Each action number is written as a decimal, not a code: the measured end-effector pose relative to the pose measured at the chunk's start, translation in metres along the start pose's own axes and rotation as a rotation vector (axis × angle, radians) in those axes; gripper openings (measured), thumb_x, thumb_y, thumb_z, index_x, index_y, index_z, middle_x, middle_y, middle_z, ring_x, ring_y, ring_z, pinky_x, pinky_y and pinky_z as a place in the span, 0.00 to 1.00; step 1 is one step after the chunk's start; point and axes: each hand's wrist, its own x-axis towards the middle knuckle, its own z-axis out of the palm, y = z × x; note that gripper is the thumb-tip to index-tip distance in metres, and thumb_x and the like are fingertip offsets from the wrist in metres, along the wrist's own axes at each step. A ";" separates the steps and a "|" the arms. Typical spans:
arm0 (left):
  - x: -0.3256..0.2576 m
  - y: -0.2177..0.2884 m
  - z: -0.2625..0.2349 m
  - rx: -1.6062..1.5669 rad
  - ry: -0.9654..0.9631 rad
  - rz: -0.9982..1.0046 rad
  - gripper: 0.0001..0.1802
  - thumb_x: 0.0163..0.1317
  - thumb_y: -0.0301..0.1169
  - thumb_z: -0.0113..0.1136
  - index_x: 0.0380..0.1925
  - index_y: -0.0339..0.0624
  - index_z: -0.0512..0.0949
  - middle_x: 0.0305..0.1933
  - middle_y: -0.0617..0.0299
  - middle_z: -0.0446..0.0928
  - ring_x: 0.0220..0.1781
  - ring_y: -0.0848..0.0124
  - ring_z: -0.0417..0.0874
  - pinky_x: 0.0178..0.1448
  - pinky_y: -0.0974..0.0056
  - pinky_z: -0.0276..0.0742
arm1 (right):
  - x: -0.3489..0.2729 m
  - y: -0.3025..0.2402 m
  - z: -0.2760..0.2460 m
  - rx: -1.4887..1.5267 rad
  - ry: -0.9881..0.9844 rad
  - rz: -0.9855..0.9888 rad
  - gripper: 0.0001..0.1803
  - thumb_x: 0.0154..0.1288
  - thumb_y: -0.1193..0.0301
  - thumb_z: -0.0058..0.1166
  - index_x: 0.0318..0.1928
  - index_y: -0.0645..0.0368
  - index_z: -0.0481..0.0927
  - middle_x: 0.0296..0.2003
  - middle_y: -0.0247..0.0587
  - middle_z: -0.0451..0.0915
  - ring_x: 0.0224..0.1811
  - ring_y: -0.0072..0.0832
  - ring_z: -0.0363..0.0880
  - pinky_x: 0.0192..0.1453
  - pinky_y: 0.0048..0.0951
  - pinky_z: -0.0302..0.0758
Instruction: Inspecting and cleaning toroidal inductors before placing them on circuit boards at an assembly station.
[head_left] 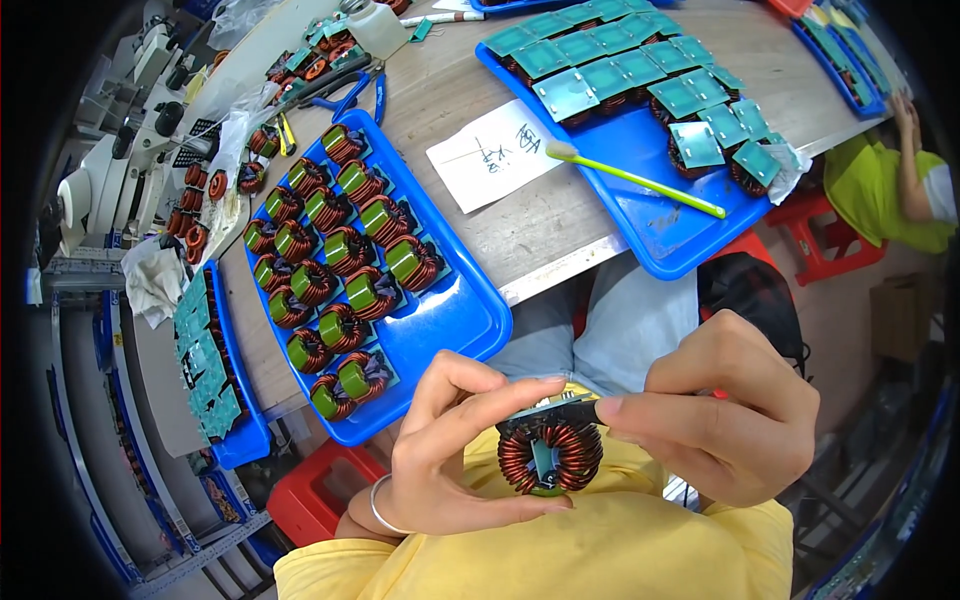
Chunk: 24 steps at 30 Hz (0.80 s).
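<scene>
My left hand [440, 450] is closed around a toroidal inductor [550, 458], thumb below and fingers above. Copper-coloured wire wraps its ring, with a green board strip in the centre hole and a green patch at the bottom. A dark base with a small circuit board and pins sits on top. At the base's right end, my right hand [730, 410] is pinched shut. Something thin and dark shows between its fingers, mostly hidden, so its kind cannot be told.
A blue tray [470, 330] of inductors lies ahead left. Another blue tray [670, 255] carries boards in rows, with a green-handled brush [650, 185] across its edge. Handwritten paper [490, 155] lies between. Blue-handled pliers [350, 98] lie behind. Another person [890, 190] sits far right.
</scene>
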 end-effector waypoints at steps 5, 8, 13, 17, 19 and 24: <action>-0.002 -0.002 0.000 -0.016 0.012 -0.018 0.40 0.29 0.32 0.78 0.49 0.34 0.76 0.38 0.62 0.66 0.39 0.70 0.67 0.43 0.71 0.64 | -0.001 0.002 0.001 0.021 -0.015 0.005 0.18 0.29 0.81 0.63 0.31 0.61 0.84 0.21 0.34 0.71 0.20 0.23 0.67 0.22 0.21 0.58; -0.001 -0.001 0.000 -0.020 0.006 -0.008 0.39 0.29 0.32 0.78 0.48 0.34 0.76 0.38 0.62 0.66 0.39 0.70 0.67 0.43 0.71 0.64 | 0.001 0.000 0.000 0.024 -0.021 0.017 0.18 0.29 0.81 0.63 0.31 0.61 0.84 0.21 0.34 0.72 0.20 0.23 0.68 0.22 0.21 0.59; -0.001 -0.001 0.000 -0.017 0.013 -0.010 0.39 0.29 0.32 0.78 0.48 0.34 0.76 0.38 0.61 0.66 0.39 0.71 0.67 0.42 0.71 0.65 | 0.000 0.000 0.000 0.023 -0.015 0.028 0.18 0.29 0.80 0.64 0.31 0.61 0.84 0.21 0.35 0.72 0.20 0.23 0.68 0.22 0.21 0.59; -0.001 -0.001 0.000 -0.011 0.008 -0.019 0.39 0.29 0.32 0.78 0.48 0.35 0.76 0.37 0.62 0.66 0.39 0.71 0.67 0.43 0.71 0.64 | 0.000 0.001 0.001 0.043 -0.022 0.012 0.18 0.30 0.80 0.64 0.31 0.61 0.84 0.21 0.35 0.72 0.20 0.23 0.68 0.22 0.22 0.59; -0.001 0.000 0.000 -0.010 0.004 -0.012 0.39 0.29 0.32 0.78 0.48 0.35 0.76 0.38 0.62 0.66 0.39 0.71 0.67 0.43 0.71 0.64 | 0.001 0.001 0.001 0.013 0.001 0.009 0.18 0.30 0.80 0.64 0.31 0.61 0.84 0.21 0.35 0.72 0.20 0.23 0.68 0.22 0.22 0.59; 0.000 0.000 0.000 0.019 -0.004 -0.012 0.39 0.30 0.32 0.78 0.49 0.35 0.76 0.37 0.62 0.65 0.39 0.71 0.67 0.42 0.71 0.65 | 0.000 0.000 0.000 0.020 -0.005 0.016 0.18 0.29 0.80 0.65 0.30 0.61 0.83 0.21 0.35 0.72 0.20 0.23 0.68 0.22 0.21 0.59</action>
